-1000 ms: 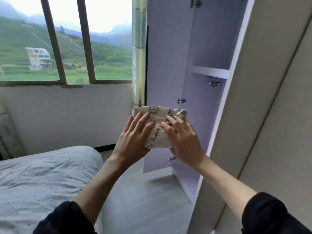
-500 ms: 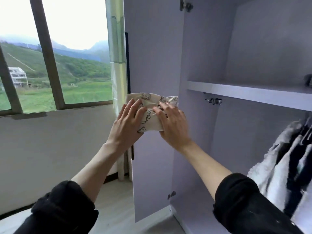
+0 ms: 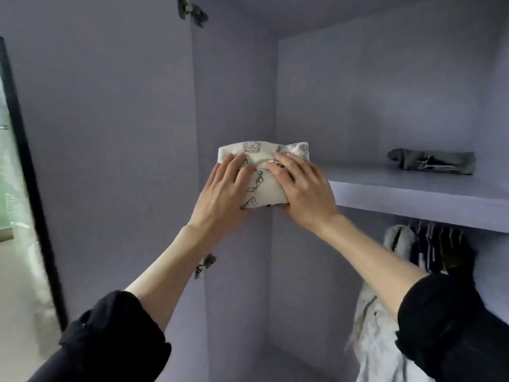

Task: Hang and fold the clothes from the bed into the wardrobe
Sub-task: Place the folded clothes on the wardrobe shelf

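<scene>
Both hands hold a folded cream garment [image 3: 261, 172] printed with dark line drawings, lifted to the left end of the wardrobe shelf [image 3: 413, 199]. The left hand [image 3: 223, 197] lies over the bundle's left side, fingers spread on top, the thumb hidden beneath. The right hand [image 3: 303, 191] clasps the right side, fingers curled over the top and the thumb tucked under, so the cloth is pinched between them. The bundle's far edge sits at the shelf's front corner; whether it rests on the board I cannot tell. Farther right on the same shelf lies a folded grey-green garment [image 3: 432, 162], well apart. Below the shelf, clothes hang [image 3: 396, 244], a pale one foremost. The lilac wardrobe door [image 3: 110, 161] stands open to the left. Black sleeves [image 3: 110, 340] are pushed up both forearms.
</scene>
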Motion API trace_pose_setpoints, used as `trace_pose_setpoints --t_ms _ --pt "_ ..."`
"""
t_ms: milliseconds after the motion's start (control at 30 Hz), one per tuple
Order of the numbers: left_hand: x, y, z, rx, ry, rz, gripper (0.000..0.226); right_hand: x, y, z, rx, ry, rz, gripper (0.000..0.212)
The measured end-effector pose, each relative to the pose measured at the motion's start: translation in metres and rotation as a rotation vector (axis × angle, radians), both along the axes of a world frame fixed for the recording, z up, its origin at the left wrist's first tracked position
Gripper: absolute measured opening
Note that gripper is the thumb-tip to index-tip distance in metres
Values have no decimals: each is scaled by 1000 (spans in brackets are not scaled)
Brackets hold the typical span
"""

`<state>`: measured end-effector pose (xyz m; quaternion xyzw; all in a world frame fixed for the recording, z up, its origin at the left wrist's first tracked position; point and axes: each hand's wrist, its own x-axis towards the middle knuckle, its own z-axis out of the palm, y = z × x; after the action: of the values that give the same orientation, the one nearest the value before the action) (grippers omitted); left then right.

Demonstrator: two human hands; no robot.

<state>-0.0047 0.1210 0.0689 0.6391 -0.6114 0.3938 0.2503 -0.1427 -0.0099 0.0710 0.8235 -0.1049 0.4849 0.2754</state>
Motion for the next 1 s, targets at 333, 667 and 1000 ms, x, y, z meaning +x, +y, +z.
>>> trace_pose_setpoints --t_ms 333,667,1000 --pt "-57 -212 54 136 52 -468 73 -100 -124 44 99 38 -589 81" --pt "-143 -363 74 431 108 -646 73 -185 -220 74 402 208 -888 58" --pt "-181 -473 81 715 18 -521 56 -211 -330 78 565 314 -1172 54"
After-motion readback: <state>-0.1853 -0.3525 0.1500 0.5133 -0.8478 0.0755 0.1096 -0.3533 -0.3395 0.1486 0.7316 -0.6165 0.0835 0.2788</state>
